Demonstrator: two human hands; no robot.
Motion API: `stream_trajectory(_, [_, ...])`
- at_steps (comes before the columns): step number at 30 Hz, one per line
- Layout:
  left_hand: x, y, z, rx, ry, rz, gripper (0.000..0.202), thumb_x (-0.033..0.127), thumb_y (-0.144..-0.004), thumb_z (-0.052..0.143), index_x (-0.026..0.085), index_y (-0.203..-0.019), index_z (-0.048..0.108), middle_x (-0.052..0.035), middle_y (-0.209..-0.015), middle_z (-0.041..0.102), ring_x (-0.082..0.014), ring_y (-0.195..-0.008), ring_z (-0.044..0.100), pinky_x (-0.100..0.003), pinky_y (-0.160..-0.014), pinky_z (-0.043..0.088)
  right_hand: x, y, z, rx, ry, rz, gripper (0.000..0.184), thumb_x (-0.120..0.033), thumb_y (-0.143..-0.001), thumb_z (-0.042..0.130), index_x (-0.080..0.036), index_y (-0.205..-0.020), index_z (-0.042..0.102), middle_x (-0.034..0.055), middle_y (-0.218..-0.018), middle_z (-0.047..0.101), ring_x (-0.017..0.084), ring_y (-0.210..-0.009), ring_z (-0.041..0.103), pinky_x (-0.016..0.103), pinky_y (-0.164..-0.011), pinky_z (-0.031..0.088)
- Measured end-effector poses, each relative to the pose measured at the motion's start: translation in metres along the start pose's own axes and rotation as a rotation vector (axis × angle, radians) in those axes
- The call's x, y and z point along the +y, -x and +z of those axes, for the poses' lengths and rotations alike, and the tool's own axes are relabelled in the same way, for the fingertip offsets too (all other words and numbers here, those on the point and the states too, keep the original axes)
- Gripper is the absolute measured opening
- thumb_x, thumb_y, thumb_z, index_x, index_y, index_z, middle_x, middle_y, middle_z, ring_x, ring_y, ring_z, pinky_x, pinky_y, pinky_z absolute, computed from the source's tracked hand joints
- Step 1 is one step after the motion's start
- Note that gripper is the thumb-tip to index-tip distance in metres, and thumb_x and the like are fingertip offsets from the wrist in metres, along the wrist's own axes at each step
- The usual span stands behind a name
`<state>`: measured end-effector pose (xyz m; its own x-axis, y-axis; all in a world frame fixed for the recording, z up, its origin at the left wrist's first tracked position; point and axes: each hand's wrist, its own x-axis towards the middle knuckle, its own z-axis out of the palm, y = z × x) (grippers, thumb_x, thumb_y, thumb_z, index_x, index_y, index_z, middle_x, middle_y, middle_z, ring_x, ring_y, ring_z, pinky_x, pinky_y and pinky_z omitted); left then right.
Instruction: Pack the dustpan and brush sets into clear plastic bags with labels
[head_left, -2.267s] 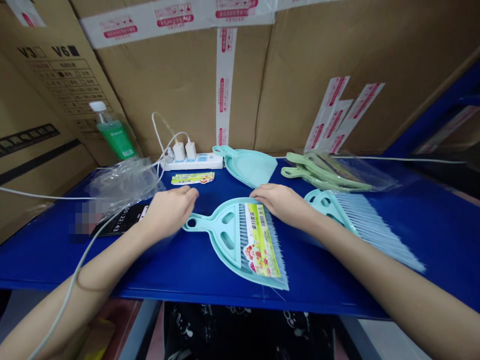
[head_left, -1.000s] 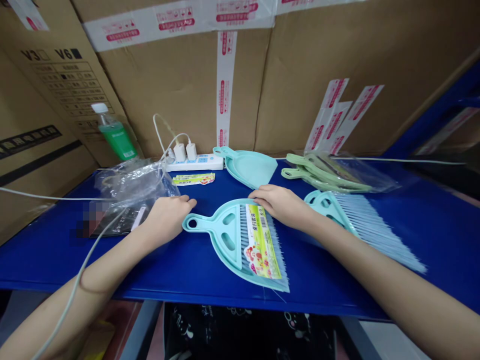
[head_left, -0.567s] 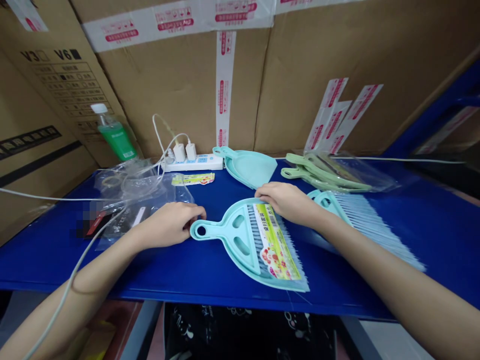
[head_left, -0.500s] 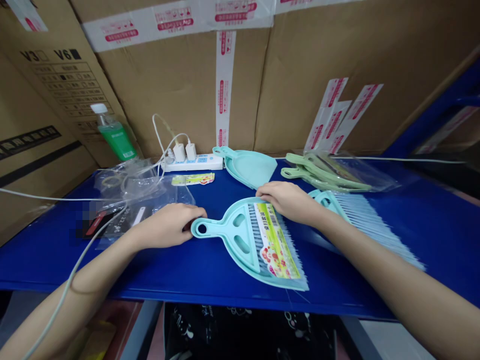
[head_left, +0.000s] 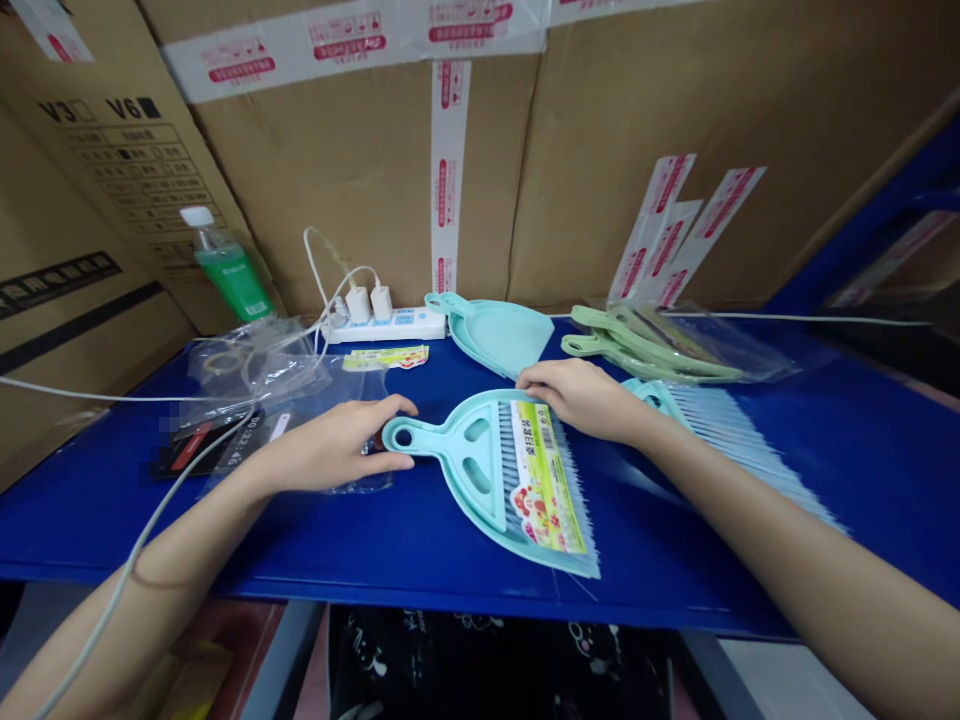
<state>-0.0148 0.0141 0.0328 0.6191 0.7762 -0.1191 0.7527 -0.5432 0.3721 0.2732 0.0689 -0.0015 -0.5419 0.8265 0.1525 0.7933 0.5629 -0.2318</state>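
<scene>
A light-blue dustpan (head_left: pixel 469 530) lies on the blue table with a small hand brush (head_left: pixel 491 460) nested in it. A yellow-green printed label (head_left: pixel 546 475) covers part of the bristles. My left hand (head_left: pixel 341 440) is at the handle's ringed end, its thumb and fingers spread apart on either side. With bent fingers, my right hand (head_left: pixel 577 400) grips the dustpan's far rim near the bristles; its fingertips are partly hidden. Beside my right forearm lies a second light-blue brush (head_left: pixel 739 445), partly covered by the arm. Another light-blue dustpan (head_left: pixel 502 335) rests farther back.
Green dustpans in a clear bag (head_left: pixel 660 345) lie back right. A power strip (head_left: pixel 416 324) with chargers, a green-labelled bottle (head_left: pixel 236 275), plastic bags and a phone-like screen (head_left: pixel 247 440) are at left. White cables cross the left side. Cardboard boxes (head_left: pixel 360 170) stand behind.
My left thumb and fingers have spread from the handle end. The dustpan with its brush has turned slightly, its bristle end shifting left. My right hand stays at the rim.
</scene>
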Motion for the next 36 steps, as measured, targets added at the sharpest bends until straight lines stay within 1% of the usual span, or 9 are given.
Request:
stream_trajectory(3, [-0.003, 0.0, -0.002, 0.063, -0.1, 0.023, 0.031, 0.037, -0.088, 0.051, 0.019, -0.113, 0.053, -0.006, -0.108, 0.063, -0.0204, -0.098, 0.058, -0.032, -0.085, 0.044, 0.001, 0.0, -0.001, -0.011, -0.023, 0.024, 0.025, -0.015, -0.084, 0.041, -0.021, -0.081, 0.065, 0.004, -0.081, 0.07, 0.019, -0.073, 0.061, 0.029, -0.066, 0.04])
stream_trajectory(6, [-0.007, 0.0, -0.002, 0.131, -0.292, -0.067, 0.038, 0.041, -0.082, 0.06, 0.018, -0.112, 0.056, -0.0083, -0.107, 0.065, -0.0252, -0.103, 0.056, -0.037, -0.088, 0.043, 0.003, 0.0, 0.0, -0.005, -0.029, 0.028, 0.025, -0.015, -0.083, 0.041, -0.021, -0.08, 0.065, 0.0036, -0.08, 0.07, 0.019, -0.072, 0.06, 0.029, -0.065, 0.039])
stream_trajectory(9, [-0.013, -0.002, -0.001, 0.105, -0.405, -0.103, 0.042, 0.046, -0.078, 0.064, 0.018, -0.109, 0.061, -0.0099, -0.111, 0.065, -0.0278, -0.109, 0.055, -0.04, -0.092, 0.042, 0.005, 0.0, 0.0, 0.004, -0.026, 0.021, 0.025, -0.016, -0.083, 0.041, -0.022, -0.079, 0.065, 0.0031, -0.077, 0.069, 0.018, -0.069, 0.06, 0.028, -0.063, 0.039])
stream_trajectory(15, [-0.02, -0.001, 0.002, 0.032, -0.403, -0.061, 0.047, 0.045, -0.081, 0.062, 0.018, -0.12, 0.058, -0.0122, -0.13, 0.059, -0.029, -0.124, 0.048, -0.043, -0.103, 0.035, 0.004, 0.0, -0.001, -0.019, -0.04, 0.062, 0.025, -0.015, -0.083, 0.041, -0.02, -0.078, 0.065, 0.0036, -0.076, 0.069, 0.018, -0.068, 0.059, 0.029, -0.063, 0.039])
stream_trajectory(20, [-0.016, -0.004, 0.007, 0.069, -0.326, 0.014, 0.046, 0.047, -0.083, 0.061, 0.021, -0.12, 0.055, -0.01, -0.123, 0.062, -0.0265, -0.117, 0.053, -0.041, -0.102, 0.036, 0.004, 0.0, -0.003, -0.017, -0.072, 0.044, 0.025, -0.015, -0.083, 0.04, -0.021, -0.077, 0.064, 0.0035, -0.077, 0.069, 0.018, -0.069, 0.06, 0.028, -0.063, 0.04])
stream_trajectory(25, [-0.02, -0.01, 0.01, 0.129, -0.279, 0.002, 0.049, 0.046, -0.085, 0.058, 0.018, -0.125, 0.05, -0.0116, -0.125, 0.059, -0.0268, -0.119, 0.051, -0.042, -0.1, 0.039, 0.004, 0.001, -0.004, -0.017, -0.067, 0.026, 0.025, -0.016, -0.082, 0.041, -0.021, -0.077, 0.065, 0.0032, -0.076, 0.069, 0.017, -0.069, 0.06, 0.028, -0.063, 0.04])
stream_trajectory(28, [-0.028, -0.011, 0.01, 0.138, -0.303, -0.013, 0.057, 0.052, -0.084, 0.057, 0.018, -0.129, 0.048, -0.0132, -0.133, 0.054, -0.0294, -0.128, 0.043, -0.046, -0.106, 0.034, 0.003, 0.001, -0.004, -0.025, -0.076, 0.031, 0.025, -0.015, -0.082, 0.041, -0.021, -0.076, 0.065, 0.003, -0.076, 0.069, 0.017, -0.069, 0.06, 0.028, -0.063, 0.04])
stream_trajectory(31, [-0.036, -0.011, 0.01, 0.093, -0.299, -0.034, 0.072, 0.061, -0.081, 0.055, 0.016, -0.137, 0.042, -0.0146, -0.145, 0.042, -0.0326, -0.139, 0.027, -0.05, -0.111, 0.026, 0.0, 0.0, -0.005, -0.038, -0.082, 0.055, 0.025, -0.013, -0.082, 0.041, -0.02, -0.075, 0.064, 0.0032, -0.075, 0.069, 0.018, -0.068, 0.06, 0.028, -0.063, 0.04])
stream_trajectory(36, [-0.04, -0.011, 0.011, -0.007, -0.252, -0.029, 0.073, 0.061, -0.086, 0.048, 0.019, -0.143, 0.035, -0.0113, -0.152, 0.033, -0.0321, -0.143, 0.017, -0.049, -0.113, 0.024, -0.003, 0.0, -0.007, -0.06, -0.076, 0.084, 0.025, -0.012, -0.082, 0.041, -0.02, -0.076, 0.064, 0.0031, -0.074, 0.068, 0.017, -0.068, 0.059, 0.028, -0.064, 0.039])
